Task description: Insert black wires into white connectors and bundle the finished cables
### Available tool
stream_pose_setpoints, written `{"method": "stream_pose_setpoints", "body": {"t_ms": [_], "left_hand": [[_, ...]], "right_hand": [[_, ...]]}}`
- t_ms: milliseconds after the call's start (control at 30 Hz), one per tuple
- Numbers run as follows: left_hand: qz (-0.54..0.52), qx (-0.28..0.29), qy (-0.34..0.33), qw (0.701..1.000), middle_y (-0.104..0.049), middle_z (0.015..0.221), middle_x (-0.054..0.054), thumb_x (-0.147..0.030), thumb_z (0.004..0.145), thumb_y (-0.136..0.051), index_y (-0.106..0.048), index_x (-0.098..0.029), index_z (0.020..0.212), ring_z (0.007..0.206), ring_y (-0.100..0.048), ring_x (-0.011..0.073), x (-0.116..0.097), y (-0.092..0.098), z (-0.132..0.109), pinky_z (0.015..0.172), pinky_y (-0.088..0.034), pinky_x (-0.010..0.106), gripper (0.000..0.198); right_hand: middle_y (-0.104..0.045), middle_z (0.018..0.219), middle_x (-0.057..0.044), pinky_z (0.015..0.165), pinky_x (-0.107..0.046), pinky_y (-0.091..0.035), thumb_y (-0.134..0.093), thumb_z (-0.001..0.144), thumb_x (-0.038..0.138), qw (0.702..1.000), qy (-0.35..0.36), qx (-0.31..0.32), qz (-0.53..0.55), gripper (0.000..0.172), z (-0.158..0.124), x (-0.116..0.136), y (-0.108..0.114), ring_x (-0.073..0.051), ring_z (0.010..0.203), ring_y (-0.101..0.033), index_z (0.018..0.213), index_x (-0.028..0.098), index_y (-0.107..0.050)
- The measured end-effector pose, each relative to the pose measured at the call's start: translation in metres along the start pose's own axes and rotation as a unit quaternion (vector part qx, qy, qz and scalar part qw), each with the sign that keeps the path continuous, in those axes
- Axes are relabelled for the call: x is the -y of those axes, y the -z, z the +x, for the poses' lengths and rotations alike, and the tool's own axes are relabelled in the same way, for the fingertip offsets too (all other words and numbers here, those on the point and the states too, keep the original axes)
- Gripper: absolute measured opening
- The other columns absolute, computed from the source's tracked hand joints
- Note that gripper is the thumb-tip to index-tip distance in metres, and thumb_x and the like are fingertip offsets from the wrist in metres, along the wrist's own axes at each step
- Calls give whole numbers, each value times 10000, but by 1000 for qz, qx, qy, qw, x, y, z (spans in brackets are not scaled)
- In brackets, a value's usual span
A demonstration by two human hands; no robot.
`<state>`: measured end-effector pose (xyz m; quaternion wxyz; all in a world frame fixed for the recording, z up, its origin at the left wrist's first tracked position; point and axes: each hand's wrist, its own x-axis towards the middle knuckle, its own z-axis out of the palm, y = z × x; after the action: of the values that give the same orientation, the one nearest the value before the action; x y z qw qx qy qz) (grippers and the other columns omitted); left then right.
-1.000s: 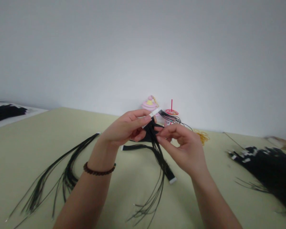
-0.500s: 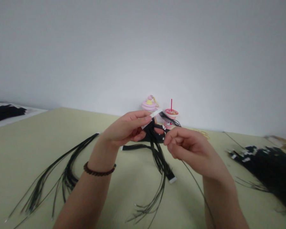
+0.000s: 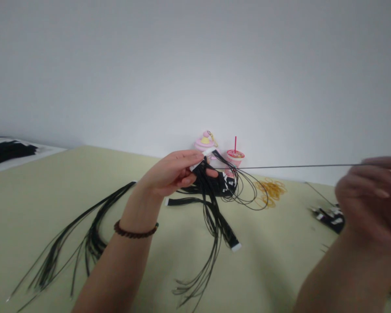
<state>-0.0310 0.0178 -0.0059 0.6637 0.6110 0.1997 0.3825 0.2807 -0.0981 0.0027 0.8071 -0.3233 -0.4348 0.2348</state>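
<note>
My left hand (image 3: 175,171) is closed on a white connector (image 3: 209,151) with many thin black wires running from it. Some of these wires hang down to bare-looking ends near the front; others loop out to the right. One black wire (image 3: 296,166) stretches straight and taut across to my right hand (image 3: 371,195), which is blurred at the right edge with its fingers closed around the wire. Below the left hand another white-ended black wire harness (image 3: 235,246) lies on the table, partly hidden behind the hanging wires.
A black wire bundle (image 3: 99,226) lies at the left. Yellow rubber bands (image 3: 271,191), a pink cup with a straw (image 3: 235,156) and a pink ornament (image 3: 204,142) stand or lie by the wall. More black harnesses (image 3: 332,217) lie right, and others (image 3: 9,152) far left.
My right hand has moved far right from beside the connector, drawing one wire out straight. The rubber bands now show. My left hand has barely moved.
</note>
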Motion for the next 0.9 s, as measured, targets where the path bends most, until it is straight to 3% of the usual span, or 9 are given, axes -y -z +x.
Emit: {"method": "stream_pose_setpoints", "body": {"t_ms": [67,167,267,400,533,767,900], "left_hand": [[12,-1,-2,1000,-747,829,112,-274,861,-609,-612,-120,760,371,-332,-12,0,0,1,331,-199,106,184],[34,-16,-1,999,-742,827,115,-266,864,-594,-625,-115,758,379,-337,-8,0,-2,2,336,-201,114,188],[43,-24,5,999,-742,846,120,-268,873,-576,-627,-115,768,382,-348,-2,0,-4,3,339,-207,125,192],[45,-37,5,998,-729,811,94,-259,875,-570,-625,-117,768,384,-343,1,-1,-8,2,339,-211,131,186],[31,-45,11,998,-667,689,35,-270,853,-602,-590,-128,711,382,-363,5,-1,-10,2,338,-221,122,202],[5,-50,22,999,-541,544,-26,-265,810,-659,-567,-130,662,376,-371,12,0,-11,2,334,-242,107,220],[8,-47,18,999,-567,558,-17,-256,831,-637,-583,-132,682,378,-387,15,0,-11,2,334,-242,106,201]], "right_hand": [[-627,1182,99,432,-322,-149,-387,986,474,1000,6,10,3,339,-1,1,-9,-69,553,-492,968,517,-723],[-637,796,-30,418,-291,-207,-647,860,301,998,55,11,-35,138,-3,-4,-29,-67,461,-364,874,332,-780],[-540,528,12,408,-259,-262,-724,753,207,991,76,35,-104,136,-13,-17,-53,-80,433,-404,874,235,-779],[-588,496,24,367,-201,-291,-732,741,224,971,55,144,-185,38,-34,-43,-86,-68,399,-455,719,194,-735],[-635,539,7,431,-199,-389,-687,765,231,943,92,166,-272,96,-46,-66,-107,-78,452,-517,703,166,-722],[-656,545,2,441,-205,-410,-659,777,233,927,116,182,-308,114,-48,-73,-111,-88,450,-536,715,166,-729],[-656,550,5,456,-212,-415,-656,772,219,928,117,175,-308,110,-50,-72,-111,-91,456,-539,700,170,-723]]}}
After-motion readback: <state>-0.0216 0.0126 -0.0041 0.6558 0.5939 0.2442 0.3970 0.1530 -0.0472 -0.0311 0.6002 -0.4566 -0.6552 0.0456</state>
